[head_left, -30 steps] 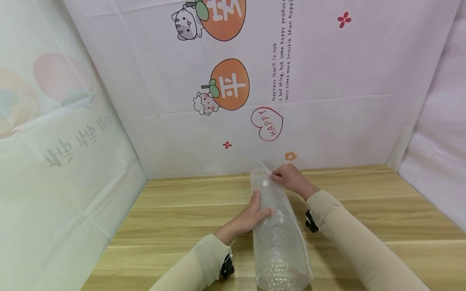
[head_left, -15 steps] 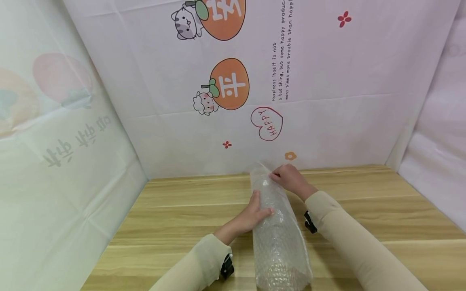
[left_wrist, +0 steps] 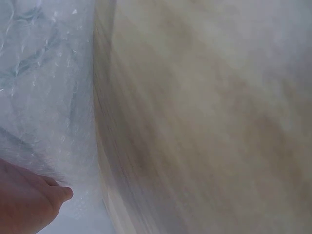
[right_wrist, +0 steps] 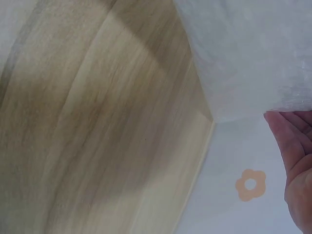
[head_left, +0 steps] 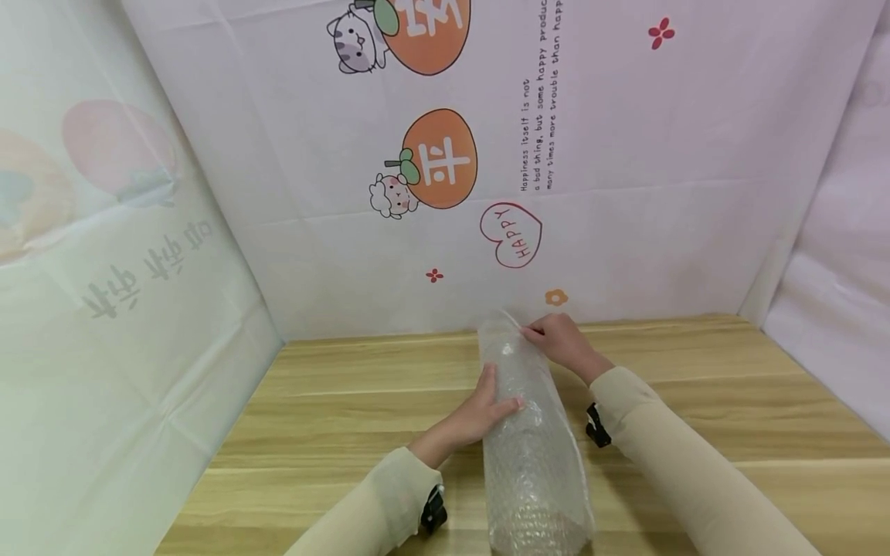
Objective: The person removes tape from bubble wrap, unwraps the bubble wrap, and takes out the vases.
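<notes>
A long roll of clear bubble wrap [head_left: 531,455] lies on the wooden table, reaching from the near edge of the head view toward the back wall. My left hand [head_left: 476,413] rests on its left side, thumb and forefinger spread apart over the plastic. At the roll's far end, my right hand [head_left: 559,340] pinches the wrap's edge between thumb and fingertips. In the right wrist view the right hand [right_wrist: 295,151] holds that edge of the sheet [right_wrist: 248,58]. Part of the left hand [left_wrist: 29,197] shows against the bubbles in the left wrist view; most of its fingers are hidden.
The wood-grain table [head_left: 334,417] ends at a white printed cloth [head_left: 334,270] hanging behind it. More pale cloth [head_left: 139,371] hangs on the left, and another cloth [head_left: 834,293] on the right. Each sleeve carries a black strap near the cuff.
My right hand has shifted slightly to the right, drawing the wrap's far edge along with it. The left hand stays in place on the roll.
</notes>
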